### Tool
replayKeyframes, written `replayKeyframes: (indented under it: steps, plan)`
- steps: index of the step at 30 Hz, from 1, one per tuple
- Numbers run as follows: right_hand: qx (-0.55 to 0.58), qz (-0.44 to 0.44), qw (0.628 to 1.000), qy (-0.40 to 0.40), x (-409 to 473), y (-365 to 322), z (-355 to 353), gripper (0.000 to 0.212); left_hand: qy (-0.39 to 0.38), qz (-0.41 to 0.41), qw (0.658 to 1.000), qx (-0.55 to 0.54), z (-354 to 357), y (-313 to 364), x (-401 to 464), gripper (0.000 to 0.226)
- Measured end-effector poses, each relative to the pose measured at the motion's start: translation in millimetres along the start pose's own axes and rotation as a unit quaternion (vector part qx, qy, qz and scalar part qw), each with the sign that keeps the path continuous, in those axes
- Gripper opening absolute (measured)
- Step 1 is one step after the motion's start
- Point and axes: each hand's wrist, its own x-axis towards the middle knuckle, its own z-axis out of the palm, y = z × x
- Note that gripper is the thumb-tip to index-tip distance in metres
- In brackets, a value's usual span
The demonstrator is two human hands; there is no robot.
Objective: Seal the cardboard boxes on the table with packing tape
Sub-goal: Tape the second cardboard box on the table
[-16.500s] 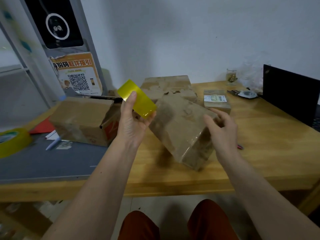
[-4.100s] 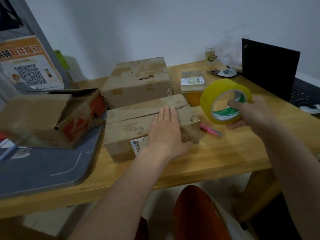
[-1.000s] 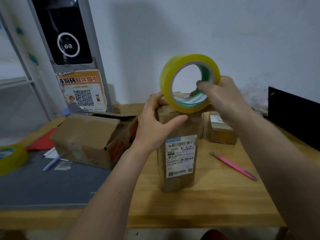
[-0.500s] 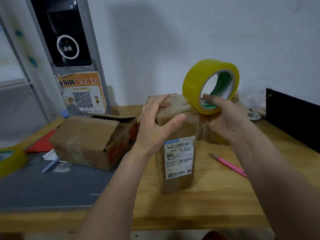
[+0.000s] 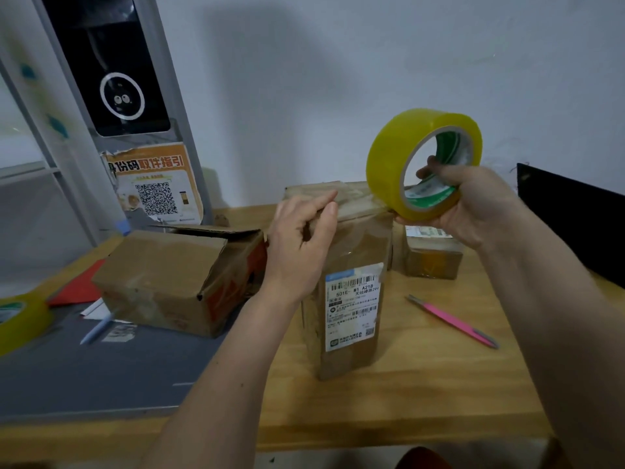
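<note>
A tall cardboard box [image 5: 359,243] with a white shipping label stands upright at the middle of the wooden table [image 5: 422,397]. My left hand [image 5: 297,247] grips its upper left corner, fingers bent over the top edge. My right hand [image 5: 473,206] holds a yellow tape roll [image 5: 392,157] by its core, just right of the box top and slightly above it. A strip of clear tape seems to run across the box top toward the roll. An open-flapped box [image 5: 162,275] lies to the left. A small sealed box [image 5: 433,260] sits behind on the right.
A pink pen [image 5: 453,321] lies on the table right of the upright box. A second yellow tape roll [image 5: 17,319] and a blue pen sit on the grey mat [image 5: 84,374] at the left. A black laptop screen [image 5: 575,225] stands at the right edge.
My right hand has carried the tape roll from above the box top out to its right side. My left hand stays on the box's upper left corner.
</note>
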Motion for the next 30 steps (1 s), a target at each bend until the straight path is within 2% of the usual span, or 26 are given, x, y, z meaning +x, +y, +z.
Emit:
replayKeyframes:
  steps: [4,12,17,20,22,26,28,30]
  plan:
    - [-0.016,-0.046,0.999,0.025,8,-12,-7,0.008,0.011,-0.011,1.000,-0.011,-8,-1,-3,0.041]
    - [0.011,0.056,0.998,0.023,11,28,-21,0.017,0.011,-0.009,1.000,-0.019,-7,1,-4,0.041]
    - [0.103,0.093,0.990,0.033,4,62,-15,0.015,0.014,-0.022,0.999,-0.024,-7,1,-5,0.044]
    - [0.134,0.107,0.985,0.017,-2,83,-11,0.030,0.023,-0.066,0.996,-0.054,-1,8,-10,0.046]
    - [0.148,0.110,0.983,0.018,-7,91,-7,0.035,0.042,-0.153,0.982,-0.101,5,14,-15,0.057]
    - [0.152,0.125,0.980,0.038,-16,99,-3,0.037,0.066,-0.332,0.918,-0.205,12,24,-27,0.102]
    - [0.150,0.129,0.979,0.045,-21,98,1,0.033,0.055,-0.370,0.888,-0.267,8,27,-28,0.103]
    - [0.148,0.120,0.980,0.053,-25,91,5,0.027,0.066,-0.382,0.861,-0.328,4,31,-27,0.080]
